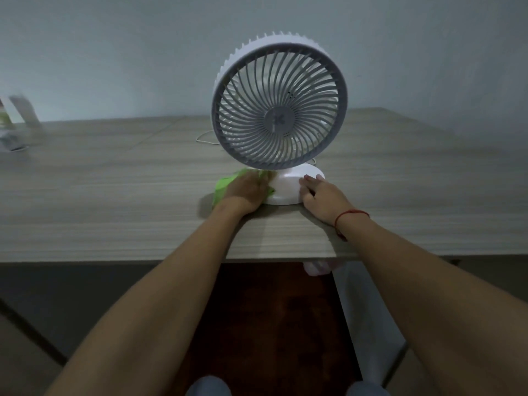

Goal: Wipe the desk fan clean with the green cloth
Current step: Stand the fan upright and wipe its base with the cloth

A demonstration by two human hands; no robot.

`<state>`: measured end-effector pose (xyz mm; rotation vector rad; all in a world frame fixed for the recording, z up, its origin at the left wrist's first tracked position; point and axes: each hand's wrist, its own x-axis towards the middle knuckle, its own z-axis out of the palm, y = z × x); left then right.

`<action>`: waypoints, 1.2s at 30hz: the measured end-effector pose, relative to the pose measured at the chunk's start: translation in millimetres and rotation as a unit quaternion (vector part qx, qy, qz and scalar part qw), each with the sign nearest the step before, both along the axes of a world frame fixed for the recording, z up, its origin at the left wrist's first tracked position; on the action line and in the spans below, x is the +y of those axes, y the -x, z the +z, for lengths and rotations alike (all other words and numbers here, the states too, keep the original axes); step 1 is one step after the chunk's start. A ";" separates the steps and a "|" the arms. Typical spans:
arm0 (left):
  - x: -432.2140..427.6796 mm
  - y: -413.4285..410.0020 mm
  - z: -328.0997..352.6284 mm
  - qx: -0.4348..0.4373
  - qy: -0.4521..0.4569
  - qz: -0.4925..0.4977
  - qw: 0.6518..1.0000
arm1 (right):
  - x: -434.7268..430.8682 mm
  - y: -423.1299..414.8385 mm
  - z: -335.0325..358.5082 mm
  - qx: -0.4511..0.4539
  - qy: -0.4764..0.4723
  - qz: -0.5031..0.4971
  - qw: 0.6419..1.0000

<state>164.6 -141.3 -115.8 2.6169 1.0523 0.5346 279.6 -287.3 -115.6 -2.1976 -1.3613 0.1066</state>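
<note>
A white desk fan [279, 105] with a round grey grille stands upright on the wooden desk [114, 195], facing me. Its round white base [287, 187] rests near the desk's front edge. My left hand [245, 192] presses the green cloth [224, 187] against the left side of the base; most of the cloth lies under the hand. My right hand [320, 195] lies against the right side of the base with the fingers spread on it. A red string circles the right wrist.
A thin white cable [204, 138] trails on the desk behind the fan. Blurred light objects [17, 124] stand at the far left edge of the desk. A plain wall rises behind. Below the desk's front edge are a dark red floor and my knees.
</note>
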 end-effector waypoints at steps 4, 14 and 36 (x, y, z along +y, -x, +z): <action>-48.6 -20.6 -4.3 0.018 -0.050 -0.094 0.994 | -7.6 -12.1 5.9 0.014 0.045 0.021 0.999; 1.4 -2.6 3.4 0.071 -0.036 0.010 0.997 | -21.5 -12.4 -1.4 0.007 -0.001 0.023 1.000; -108.3 -16.0 6.8 -0.050 0.025 -0.171 0.984 | -22.2 -19.6 20.4 0.261 -0.106 -0.085 0.956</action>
